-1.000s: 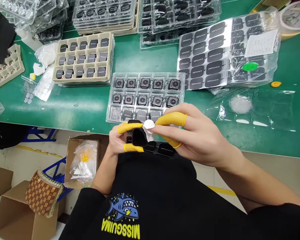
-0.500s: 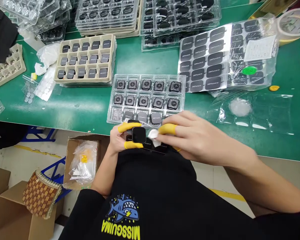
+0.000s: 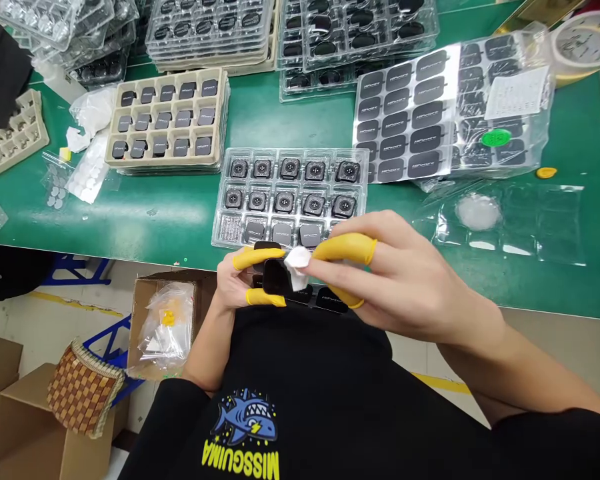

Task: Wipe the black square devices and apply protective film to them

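My left hand (image 3: 236, 285), with yellow finger cots on its thumb and a finger, grips a black square smartwatch body (image 3: 274, 277) by its edges, the dark glossy face turned up. In my right hand (image 3: 405, 280), also wearing yellow finger cots, a crumpled white wipe (image 3: 298, 268) is pinched. The wipe overlaps the right side of the watch face. Black labelled pieces (image 3: 331, 299) lie partly hidden beneath my hands. Just beyond, a clear plastic tray (image 3: 216, 230) holds rows of watch bodies, sensor backs up, and a front row with grey labelled films.
A beige tray (image 3: 111, 159) of labelled square pieces stands at left. Label sheets (image 3: 404, 127) and a bagged stack (image 3: 505, 107) lie to the right, near a tape roll (image 3: 587, 40). Stacked clear trays (image 3: 360, 53) line the back. An open carton (image 3: 139, 307) sits below the bench edge.
My right hand has brought the white wipe leftward onto the watch face, where a gap lay between them before. My left hand keeps its hold on the watch.
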Tool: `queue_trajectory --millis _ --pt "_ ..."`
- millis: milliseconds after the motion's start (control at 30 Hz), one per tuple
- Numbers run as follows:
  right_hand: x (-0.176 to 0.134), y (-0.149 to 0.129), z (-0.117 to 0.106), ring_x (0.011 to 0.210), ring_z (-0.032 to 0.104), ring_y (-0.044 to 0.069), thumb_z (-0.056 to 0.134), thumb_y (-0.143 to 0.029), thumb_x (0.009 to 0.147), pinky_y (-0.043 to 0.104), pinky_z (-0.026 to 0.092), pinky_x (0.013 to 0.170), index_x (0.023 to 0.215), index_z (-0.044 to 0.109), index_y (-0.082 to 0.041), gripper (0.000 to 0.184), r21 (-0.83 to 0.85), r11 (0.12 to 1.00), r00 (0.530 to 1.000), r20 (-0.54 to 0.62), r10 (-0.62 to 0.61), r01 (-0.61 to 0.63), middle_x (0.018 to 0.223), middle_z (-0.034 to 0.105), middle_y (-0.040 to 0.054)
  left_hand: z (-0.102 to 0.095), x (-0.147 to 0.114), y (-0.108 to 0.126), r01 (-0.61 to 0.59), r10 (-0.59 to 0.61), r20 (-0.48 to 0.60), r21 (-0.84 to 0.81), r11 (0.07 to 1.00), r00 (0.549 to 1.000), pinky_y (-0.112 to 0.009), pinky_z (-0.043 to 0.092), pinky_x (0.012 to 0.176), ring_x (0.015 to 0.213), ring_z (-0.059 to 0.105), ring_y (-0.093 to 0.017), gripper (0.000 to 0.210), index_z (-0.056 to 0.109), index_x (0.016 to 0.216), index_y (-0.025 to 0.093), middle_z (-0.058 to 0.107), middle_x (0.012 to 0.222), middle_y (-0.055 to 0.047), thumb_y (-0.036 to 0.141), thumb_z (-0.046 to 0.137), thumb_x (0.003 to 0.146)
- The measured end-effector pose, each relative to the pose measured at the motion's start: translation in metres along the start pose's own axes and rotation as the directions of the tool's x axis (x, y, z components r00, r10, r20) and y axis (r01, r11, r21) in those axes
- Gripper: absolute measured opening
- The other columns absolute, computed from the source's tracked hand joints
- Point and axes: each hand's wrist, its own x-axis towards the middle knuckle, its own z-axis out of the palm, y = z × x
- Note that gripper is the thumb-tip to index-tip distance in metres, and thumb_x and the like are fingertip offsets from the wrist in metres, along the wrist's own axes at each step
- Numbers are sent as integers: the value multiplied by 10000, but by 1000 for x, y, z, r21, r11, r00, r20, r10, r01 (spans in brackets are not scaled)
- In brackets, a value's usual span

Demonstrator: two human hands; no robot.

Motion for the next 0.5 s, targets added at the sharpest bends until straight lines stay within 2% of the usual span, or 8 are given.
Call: queue_trajectory --millis 133,300,433,500 --pt "5 -7 8 1038 697 243 541 -129 1143 409 531 826 1102 781 -185 249 41 994 993 55 -107 105 994 812 68 -1 -2 1 26 -26 15 22 999 1000 -312 644 741 798 802 -213 762 893 1218 259 884 977 -75 678 1041 600" --pt "7 -11 21 1081 704 236 573 -112 1136 379 514 823 1151 780 -147 211 72 984 985 43 -165 161 967 797 72 0 -6 -2 24 -24 -7 53 998 1000 -282 633 718 775 805 -203 706 904 1174 246 882 950 -73 651 1051 615" --pt "-1 -2 10 1014 700 234 479 -127 1162 382 531 814 1073 768 -144 303 115 979 974 134 -184 169 923 771 82 -3 -7 -2 60 -57 -63 58 997 996 -271 600 632 714 761 -184 785 919 1112 234 849 857 -55 757 1023 536" --pt "-9 4 0 1014 690 245 466 -125 1154 395 549 818 1099 757 -156 298 123 983 976 151 -157 139 958 778 89 -5 -5 -1 55 -52 -94 31 998 994 -261 580 599 682 730 -165 790 918 1128 249 830 822 -34 757 1019 532"
